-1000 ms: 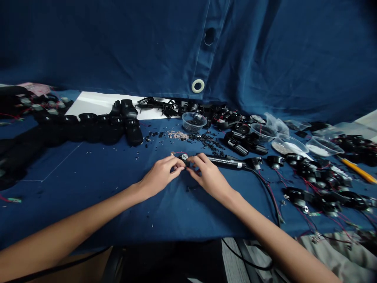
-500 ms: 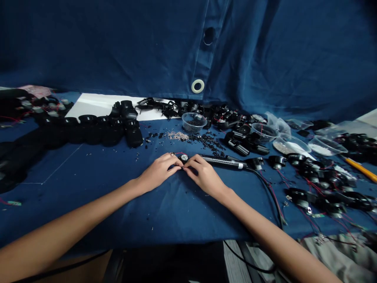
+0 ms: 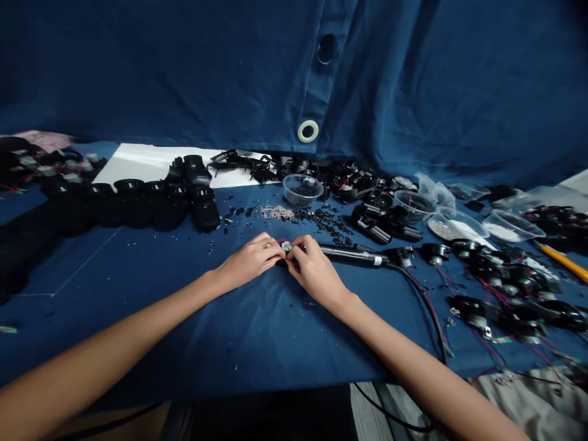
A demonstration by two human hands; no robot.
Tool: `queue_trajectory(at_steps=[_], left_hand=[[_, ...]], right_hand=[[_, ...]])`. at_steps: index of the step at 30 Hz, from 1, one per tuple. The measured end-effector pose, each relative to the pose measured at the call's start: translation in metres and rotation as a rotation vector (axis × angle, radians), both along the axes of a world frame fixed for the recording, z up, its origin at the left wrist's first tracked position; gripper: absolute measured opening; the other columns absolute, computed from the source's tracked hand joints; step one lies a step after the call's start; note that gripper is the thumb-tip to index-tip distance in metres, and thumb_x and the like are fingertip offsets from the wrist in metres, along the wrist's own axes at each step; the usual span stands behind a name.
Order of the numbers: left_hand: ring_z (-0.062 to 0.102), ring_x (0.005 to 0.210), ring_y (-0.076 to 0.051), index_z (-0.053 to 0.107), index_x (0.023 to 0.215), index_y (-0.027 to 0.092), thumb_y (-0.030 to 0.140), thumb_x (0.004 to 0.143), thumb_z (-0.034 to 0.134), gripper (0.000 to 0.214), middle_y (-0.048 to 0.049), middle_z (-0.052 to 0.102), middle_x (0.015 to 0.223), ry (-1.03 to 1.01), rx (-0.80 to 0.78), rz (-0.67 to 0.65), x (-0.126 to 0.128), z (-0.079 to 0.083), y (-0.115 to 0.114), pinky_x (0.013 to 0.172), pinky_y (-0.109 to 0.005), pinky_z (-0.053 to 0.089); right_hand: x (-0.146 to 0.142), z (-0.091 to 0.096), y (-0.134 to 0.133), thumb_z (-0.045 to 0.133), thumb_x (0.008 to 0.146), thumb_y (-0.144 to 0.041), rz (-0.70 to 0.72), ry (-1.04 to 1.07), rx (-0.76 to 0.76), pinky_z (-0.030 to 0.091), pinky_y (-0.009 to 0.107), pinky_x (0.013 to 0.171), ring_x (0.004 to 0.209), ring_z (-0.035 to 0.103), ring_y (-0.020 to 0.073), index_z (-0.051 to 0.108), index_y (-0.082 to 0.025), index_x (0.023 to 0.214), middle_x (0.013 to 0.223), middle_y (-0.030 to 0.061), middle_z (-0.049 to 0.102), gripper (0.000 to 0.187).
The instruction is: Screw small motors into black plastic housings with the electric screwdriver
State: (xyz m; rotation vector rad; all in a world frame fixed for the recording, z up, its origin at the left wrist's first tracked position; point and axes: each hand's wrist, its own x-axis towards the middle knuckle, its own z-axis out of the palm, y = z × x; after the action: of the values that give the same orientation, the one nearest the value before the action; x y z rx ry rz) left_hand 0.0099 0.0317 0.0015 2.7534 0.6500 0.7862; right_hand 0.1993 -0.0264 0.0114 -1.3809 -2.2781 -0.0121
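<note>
My left hand [image 3: 252, 258] is closed, fingers and thumb pinching the left side of a small black part with a round silver face [image 3: 286, 245]. A thin red wire runs from that part across my left fingertips. My right hand [image 3: 316, 267] is closed too, its thumb and index finger pressed at the part's near right edge; anything tiny between those fingertips is hidden. Just beyond the right hand lies a black, pen-shaped electric screwdriver [image 3: 353, 255], its cable [image 3: 425, 294] curving toward the table's front edge.
Loose black pieces [image 3: 328, 223] and small metal screws [image 3: 276, 212] lie beyond my hands, near a clear bowl [image 3: 303, 190]. Black housings [image 3: 151, 202] line the left. Wired black assemblies [image 3: 478, 312], clear tubs [image 3: 509, 225] and an orange-handled tool [image 3: 563, 262] crowd the right.
My right fingers have shifted slightly up and curled more at the part's edge. The left hand stays on the part. The view has tilted a little.
</note>
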Motion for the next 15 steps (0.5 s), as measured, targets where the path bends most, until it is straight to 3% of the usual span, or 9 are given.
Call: queue_trajectory(at_steps=[6, 8, 11, 13, 15], left_hand=[[0.051, 0.101, -0.017, 0.063, 0.100, 0.021, 0.022, 0.094, 0.044, 0.020, -0.0039, 0.060, 0.095, -0.015, -0.024, -0.001, 0.000, -0.002, 0.000, 0.089, -0.032, 0.047], [0.051, 0.101, -0.017, 0.064, 0.100, 0.021, 0.022, 0.094, 0.045, 0.020, -0.0038, 0.060, 0.095, -0.029, -0.024, 0.002, 0.000, -0.003, 0.000, 0.090, -0.032, 0.046], [0.050, 0.101, -0.016, 0.063, 0.101, 0.021, 0.023, 0.095, 0.045, 0.020, -0.0038, 0.061, 0.095, -0.035, -0.021, 0.001, -0.001, -0.003, 0.000, 0.090, -0.031, 0.046], [0.050, 0.102, -0.017, 0.063, 0.101, 0.021, 0.022, 0.095, 0.044, 0.020, -0.0037, 0.061, 0.098, -0.018, -0.022, -0.009, -0.002, -0.002, 0.000, 0.091, -0.031, 0.045], [0.050, 0.101, -0.017, 0.063, 0.102, 0.021, 0.022, 0.095, 0.044, 0.020, -0.0036, 0.060, 0.100, 0.005, -0.027, -0.023, -0.004, 0.000, 0.001, 0.091, -0.031, 0.045]], right_hand=[[0.002, 0.003, -0.003, 0.049, 0.088, -0.020, 0.016, 0.188, -0.062, 0.045, 0.039, 0.091, 0.100, 0.052, 0.0217, 0.056, -0.019, 0.095, 0.107, 0.0116, 0.049, 0.010], [0.007, 0.008, -0.007, 0.052, 0.087, -0.025, -0.068, 0.349, -0.105, 0.046, 0.039, 0.090, 0.096, 0.054, 0.0206, 0.056, -0.020, 0.092, 0.101, 0.0090, 0.052, 0.008], [0.021, 0.016, -0.013, 0.057, 0.084, -0.032, -0.340, 0.828, -0.292, 0.052, 0.034, 0.073, 0.075, 0.057, 0.0157, 0.052, -0.020, 0.087, 0.085, 0.0033, 0.055, 0.013], [0.033, 0.020, -0.016, 0.058, 0.082, -0.031, -0.517, 1.232, -0.530, 0.053, 0.030, 0.065, 0.065, 0.058, 0.0123, 0.051, -0.020, 0.087, 0.078, 0.0006, 0.056, 0.014], [0.046, 0.024, -0.018, 0.058, 0.082, -0.028, -0.645, 1.480, -0.739, 0.055, 0.028, 0.064, 0.062, 0.060, 0.0111, 0.053, -0.018, 0.085, 0.073, 0.0007, 0.058, 0.012]])
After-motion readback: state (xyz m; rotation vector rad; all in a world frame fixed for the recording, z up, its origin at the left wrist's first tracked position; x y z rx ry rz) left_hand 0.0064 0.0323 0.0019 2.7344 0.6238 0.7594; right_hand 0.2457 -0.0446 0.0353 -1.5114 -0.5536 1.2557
